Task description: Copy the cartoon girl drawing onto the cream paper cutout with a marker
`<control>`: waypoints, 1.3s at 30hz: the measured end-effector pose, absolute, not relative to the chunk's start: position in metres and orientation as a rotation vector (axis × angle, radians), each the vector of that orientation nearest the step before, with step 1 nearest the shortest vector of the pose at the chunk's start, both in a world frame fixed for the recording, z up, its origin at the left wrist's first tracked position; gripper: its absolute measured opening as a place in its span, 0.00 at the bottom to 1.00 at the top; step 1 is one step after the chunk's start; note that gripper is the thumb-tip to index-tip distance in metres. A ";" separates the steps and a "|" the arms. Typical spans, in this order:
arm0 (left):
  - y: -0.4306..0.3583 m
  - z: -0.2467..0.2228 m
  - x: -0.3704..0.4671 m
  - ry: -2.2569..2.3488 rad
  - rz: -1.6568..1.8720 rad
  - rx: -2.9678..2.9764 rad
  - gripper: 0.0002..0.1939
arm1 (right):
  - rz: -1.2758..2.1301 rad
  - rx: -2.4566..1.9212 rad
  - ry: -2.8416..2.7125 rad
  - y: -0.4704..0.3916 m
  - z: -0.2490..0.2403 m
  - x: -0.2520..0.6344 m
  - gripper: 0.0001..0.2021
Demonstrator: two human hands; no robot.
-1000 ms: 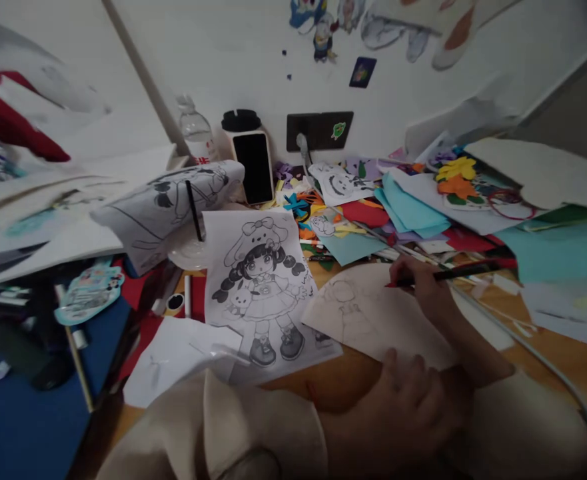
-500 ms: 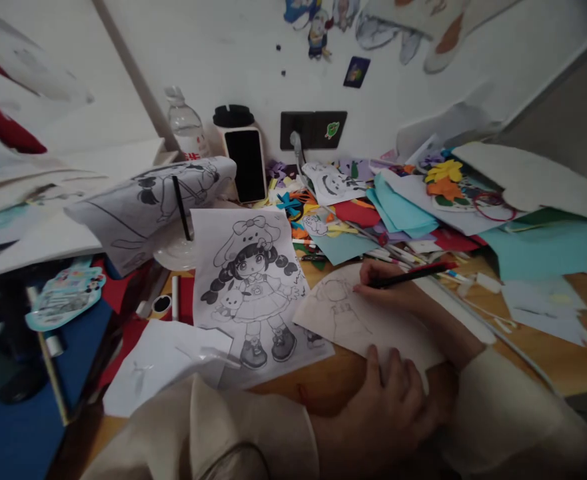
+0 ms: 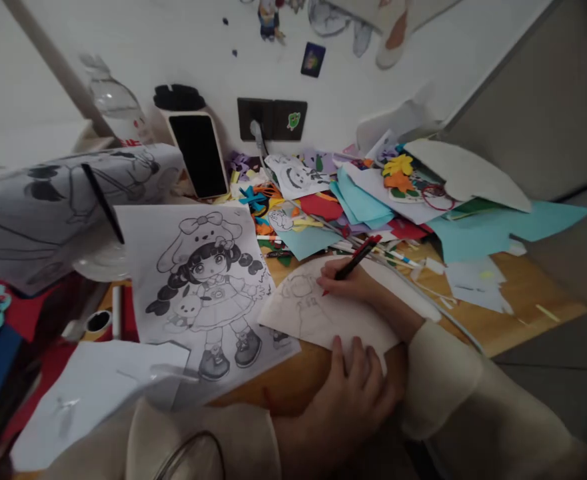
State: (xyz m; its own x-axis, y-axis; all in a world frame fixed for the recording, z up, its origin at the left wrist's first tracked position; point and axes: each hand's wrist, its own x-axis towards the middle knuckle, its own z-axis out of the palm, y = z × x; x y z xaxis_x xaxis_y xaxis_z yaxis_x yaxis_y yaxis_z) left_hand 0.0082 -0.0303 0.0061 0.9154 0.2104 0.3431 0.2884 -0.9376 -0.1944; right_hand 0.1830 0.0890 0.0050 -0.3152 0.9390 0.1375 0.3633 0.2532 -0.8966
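**While sketching with the pen, pin the sheet and stroke lightly**

When copying from a printed model, best to stop the paper from sliding. Right hand (image 3: 346, 283) closed around the red-and-black pen (image 3: 357, 257) in a writing grip, fingers low on the barrel, heel resting on the pale drawing sheet (image 3: 313, 320). Left hand (image 3: 353, 393) open, gripping nothing, palm down with fingers laid across the near edge of that sheet. Looks like a sound arrangement. Press down through those fingers, close to the line being drawn, to stop the sheet turning on the wooden tabletop (image 3: 518, 300). Probably wise to pull short, light strokes, given the faint figure outline already there. Glance left to the printed girl drawing (image 3: 198, 280), lying just beside the sheet and seemingly meeting its left edge, for proportions. Mind the right sleeve: could smear fresh lines if dragged across them.

Pen position: middle of the scene, over the far part of the drawing sheet, tip down beside the head of the sketched figure. Contact between tip and paper: cannot tell. Long axis on 1 diagonal, from near-left at the tip to far-right at the red cap end. Tip pointing near and left, toward the print. Cap end pointing far and right, toward the coloured paper scraps (image 3: 358, 203). Barrel tilted up off the sheet, not lying flat.
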 end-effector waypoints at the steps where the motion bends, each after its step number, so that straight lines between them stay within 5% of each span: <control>1: -0.030 0.006 0.009 -0.379 -0.470 -2.835 0.19 | 1.019 -1.180 -1.820 0.089 0.003 0.182 0.20; 39: -0.030 0.009 0.008 -0.361 -0.431 -2.834 0.19 | 0.989 -1.255 -1.947 0.085 0.006 0.176 0.16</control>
State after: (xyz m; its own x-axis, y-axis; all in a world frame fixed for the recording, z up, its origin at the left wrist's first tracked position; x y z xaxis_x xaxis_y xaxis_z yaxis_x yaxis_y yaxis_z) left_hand 0.0076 -0.0298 0.0085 0.9255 0.2039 0.3193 0.2785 -0.9376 -0.2083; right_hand 0.1758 0.0850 0.0064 -0.3623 0.9271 0.0962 0.4691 0.2706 -0.8407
